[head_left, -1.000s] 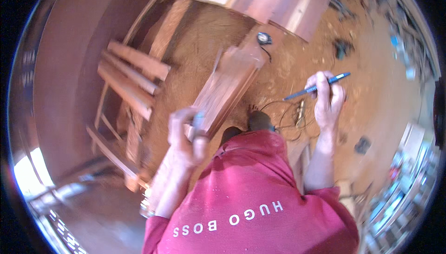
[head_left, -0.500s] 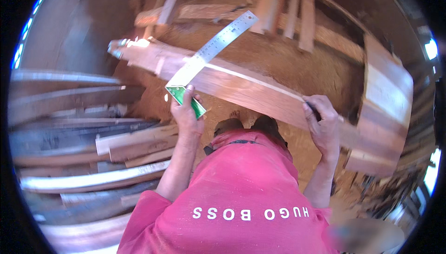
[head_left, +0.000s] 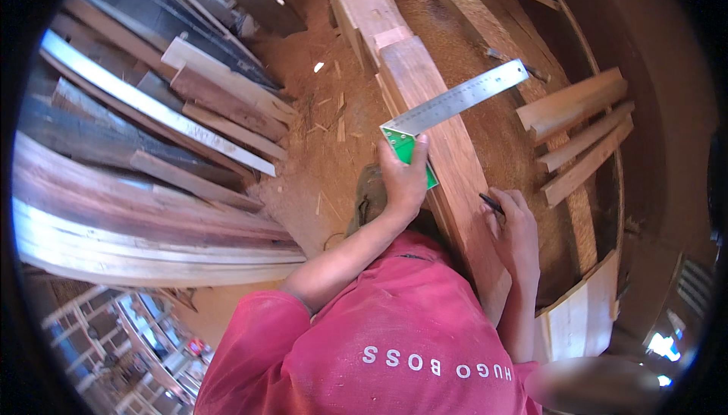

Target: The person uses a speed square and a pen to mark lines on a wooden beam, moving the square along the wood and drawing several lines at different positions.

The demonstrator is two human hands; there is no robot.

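Note:
My left hand [head_left: 404,176] is closed around the green handle of a try square [head_left: 462,100]. Its metal blade lies across a long reddish-brown wooden beam [head_left: 447,138], pointing up to the right, and the handle sits along the beam's left side. A pale notch shows across the beam's far part. In my right hand [head_left: 513,229] is a dark pen-like marker [head_left: 491,202], its end over the beam's right part, nearer to me than the square. Whether the tip touches the wood I cannot tell.
Stacked boards [head_left: 152,218] fill the left side. Several short wood pieces [head_left: 580,134] lie across another beam at right. A wide pale board [head_left: 580,316] stands at the lower right. Sawdust and chips cover the brown floor [head_left: 322,104].
My view and body have turned, so the beam now runs away from me instead of across. The try square stays in my left hand; my right hand has come closer to it.

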